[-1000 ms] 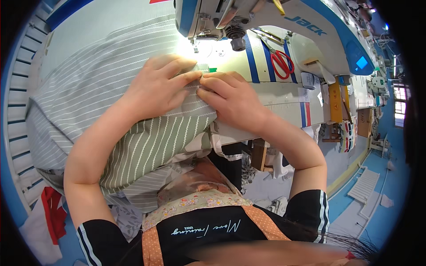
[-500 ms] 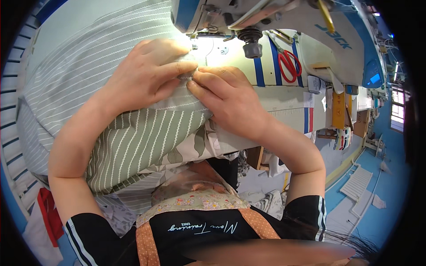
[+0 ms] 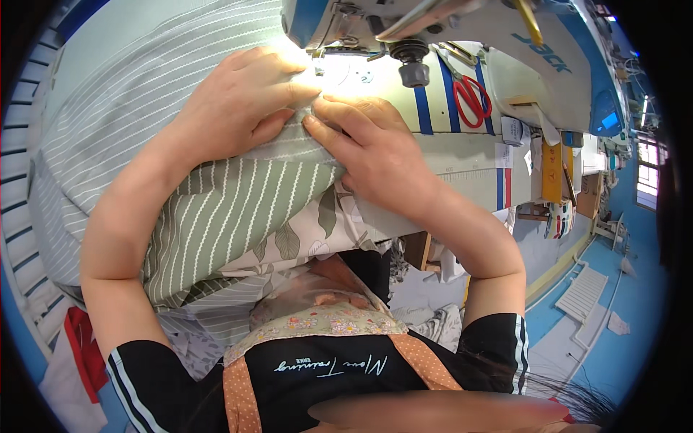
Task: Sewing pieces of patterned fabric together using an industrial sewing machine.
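Grey-green striped fabric [image 3: 108, 123] spreads over the left of the sewing table and hangs toward my lap. Its folded-back part shows darker green with white wavy stripes, beside a pale leaf-print cloth [image 3: 289, 245]. My left hand [image 3: 245, 105] presses on the fabric just left of the lit needle area, fingers bent and thumb tucked in, gripping it. Close beside it, my right hand [image 3: 375, 155] pinches the fabric edge between thumb and fingers. Above both hands is the sewing machine [image 3: 462, 36]; its needle is lost in the glare.
Red-handled scissors [image 3: 472, 101] lie on the machine bed, right of a dark round knob [image 3: 413, 72]. Farther right stand a yellow box [image 3: 553, 173] and small items. A ruler strip [image 3: 462, 174] runs along the table. A slatted white surface [image 3: 22, 216] borders the left.
Both hands have shifted slightly forward, toward the machine, with the fabric between them. More of the leaf-print cloth shows below the right hand. The whole view has also moved a little.
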Available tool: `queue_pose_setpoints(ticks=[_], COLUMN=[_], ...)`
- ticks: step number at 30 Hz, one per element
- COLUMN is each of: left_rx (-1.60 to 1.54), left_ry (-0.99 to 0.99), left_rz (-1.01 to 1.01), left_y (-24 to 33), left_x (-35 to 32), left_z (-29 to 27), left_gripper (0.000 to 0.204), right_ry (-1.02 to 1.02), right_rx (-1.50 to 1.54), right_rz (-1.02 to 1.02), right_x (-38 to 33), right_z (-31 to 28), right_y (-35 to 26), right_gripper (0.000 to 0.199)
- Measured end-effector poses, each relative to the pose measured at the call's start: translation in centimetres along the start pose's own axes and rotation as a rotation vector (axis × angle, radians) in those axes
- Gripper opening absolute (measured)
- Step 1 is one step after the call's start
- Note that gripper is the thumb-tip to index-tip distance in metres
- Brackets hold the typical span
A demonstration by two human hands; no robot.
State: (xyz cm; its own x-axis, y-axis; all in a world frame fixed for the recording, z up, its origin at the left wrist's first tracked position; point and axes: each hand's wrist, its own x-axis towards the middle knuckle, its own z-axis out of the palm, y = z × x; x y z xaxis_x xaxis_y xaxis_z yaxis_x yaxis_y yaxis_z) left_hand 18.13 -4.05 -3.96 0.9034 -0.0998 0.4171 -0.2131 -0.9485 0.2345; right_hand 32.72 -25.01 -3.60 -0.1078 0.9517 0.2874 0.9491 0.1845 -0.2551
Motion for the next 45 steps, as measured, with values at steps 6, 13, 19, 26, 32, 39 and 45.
queue_pose_setpoints(ticks=[6, 13, 19, 26, 32, 39, 45], left_rx=[-0.36, -0.203, 0.62, -0.014, 0.01, 0.008, 0.027], left_ry=[-0.267, -0.705, -0.289, -0.077, -0.185, -0.171, -0.183], left_rz=[-0.237, -0.824, -0.681, -0.285, -0.128, -0.126, -0.157], left_y=[1.8, 7.7, -0.9, 12.6, 12.3, 12.7, 12.6], left_x=[-2.0, -9.7, -11.9, -1.8, -2.8, -2.2, -2.6], left_z=[-3.0, -11.3, -13.0, -4.5, 0.0, 0.3, 0.1], left_gripper=[0.046, 0.032, 0.033, 0.048, 0.051, 0.051, 0.051], right_ry=[0.04, 0.215, 0.302, 0.409, 0.389, 0.768, 0.631], right_rx=[0.048, 0.051, 0.31, 1.538, 1.465, -0.268, -0.464], right_rz=[0.064, 0.106, 0.195, -0.348, -0.366, 0.942, 0.954], right_x=[0.2, -0.5, -2.2, -11.4, -14.3, -22.8, -23.7], right_z=[-0.2, 1.4, -1.8, -9.8, -11.9, -10.4, -9.8], right_y=[-0.4, 0.7, -0.5, -7.3, -7.8, 8.6, 12.0], right_gripper=[0.074, 0.057, 0.035, 0.022, 0.016, 0.014, 0.015])
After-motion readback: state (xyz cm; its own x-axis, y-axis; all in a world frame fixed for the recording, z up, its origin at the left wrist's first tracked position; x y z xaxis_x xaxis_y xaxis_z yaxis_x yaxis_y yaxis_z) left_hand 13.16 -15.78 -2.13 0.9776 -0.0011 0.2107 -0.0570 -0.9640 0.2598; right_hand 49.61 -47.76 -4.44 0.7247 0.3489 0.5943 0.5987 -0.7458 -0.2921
